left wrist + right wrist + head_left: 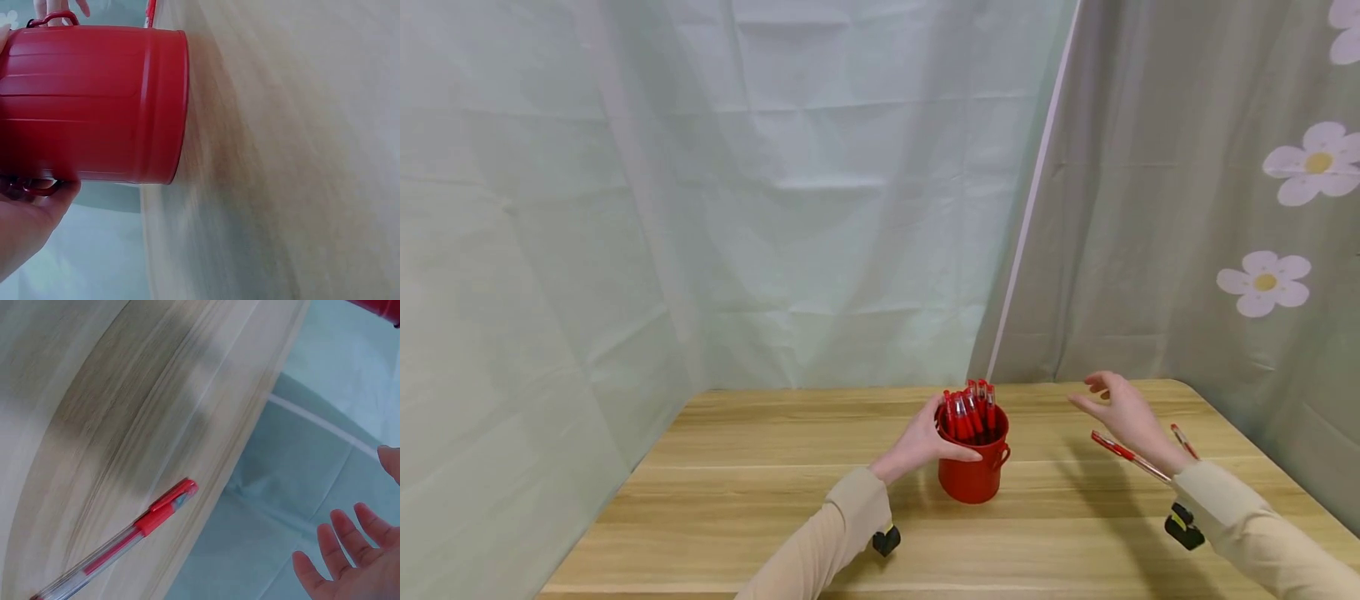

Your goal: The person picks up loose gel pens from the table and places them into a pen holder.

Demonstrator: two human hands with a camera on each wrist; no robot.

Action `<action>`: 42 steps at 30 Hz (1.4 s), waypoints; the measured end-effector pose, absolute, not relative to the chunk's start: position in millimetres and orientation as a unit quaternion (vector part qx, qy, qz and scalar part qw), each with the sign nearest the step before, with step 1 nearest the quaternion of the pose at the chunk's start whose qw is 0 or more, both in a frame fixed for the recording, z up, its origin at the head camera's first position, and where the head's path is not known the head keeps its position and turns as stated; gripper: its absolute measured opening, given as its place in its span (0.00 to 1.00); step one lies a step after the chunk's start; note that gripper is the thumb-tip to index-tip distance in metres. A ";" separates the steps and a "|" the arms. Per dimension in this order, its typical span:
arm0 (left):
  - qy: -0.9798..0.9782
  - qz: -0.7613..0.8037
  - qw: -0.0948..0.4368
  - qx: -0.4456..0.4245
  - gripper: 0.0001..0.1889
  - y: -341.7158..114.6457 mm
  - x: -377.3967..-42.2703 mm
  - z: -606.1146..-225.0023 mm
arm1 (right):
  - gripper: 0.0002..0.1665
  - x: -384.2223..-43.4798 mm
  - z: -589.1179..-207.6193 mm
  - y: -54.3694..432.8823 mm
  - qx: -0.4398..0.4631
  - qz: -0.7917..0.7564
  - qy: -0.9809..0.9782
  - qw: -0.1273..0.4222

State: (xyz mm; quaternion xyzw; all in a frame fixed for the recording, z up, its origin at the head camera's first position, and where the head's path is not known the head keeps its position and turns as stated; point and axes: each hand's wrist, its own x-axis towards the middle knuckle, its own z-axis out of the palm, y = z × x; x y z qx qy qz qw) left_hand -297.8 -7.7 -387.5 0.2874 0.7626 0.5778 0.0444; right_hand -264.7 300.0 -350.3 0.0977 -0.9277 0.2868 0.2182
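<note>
My left hand (917, 443) grips a small red bucket (970, 479) by its upper part, thumb along the near side and fingers behind the rim. In the left wrist view the bucket (94, 106) fills the upper left, a small loop handle on either side. Several red pens (972, 414) stand upright inside it, caps upward. To the right my right hand (1129, 421) holds nothing, its fingers spread and slightly bent. Below it lies a clear-barrelled red pen (144, 524) with a red cap. Another red pen (1183, 440) is partly hidden behind the right wrist.
The wooden table (760, 500) has its far edge against a pale curtain (820, 208). A grey curtain with flowers (1150, 208) hangs at the right. Both wrists carry small black camera mounts (886, 542) below beige sleeves.
</note>
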 end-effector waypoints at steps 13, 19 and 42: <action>0.772 0.574 0.051 0.270 0.43 -12.1 -293.5 -386.0 | 0.36 -266.7 -354.3 328.5 0.082 0.264 -0.947 0.163; 0.773 0.571 0.051 0.271 0.44 -12.5 -294.9 -385.8 | 0.36 -268.2 -355.5 349.6 0.065 0.258 -0.951 0.161; 0.766 0.575 0.061 0.281 0.42 -10.3 -294.6 -384.0 | 0.35 -270.2 -371.2 412.1 0.008 0.193 -0.978 0.083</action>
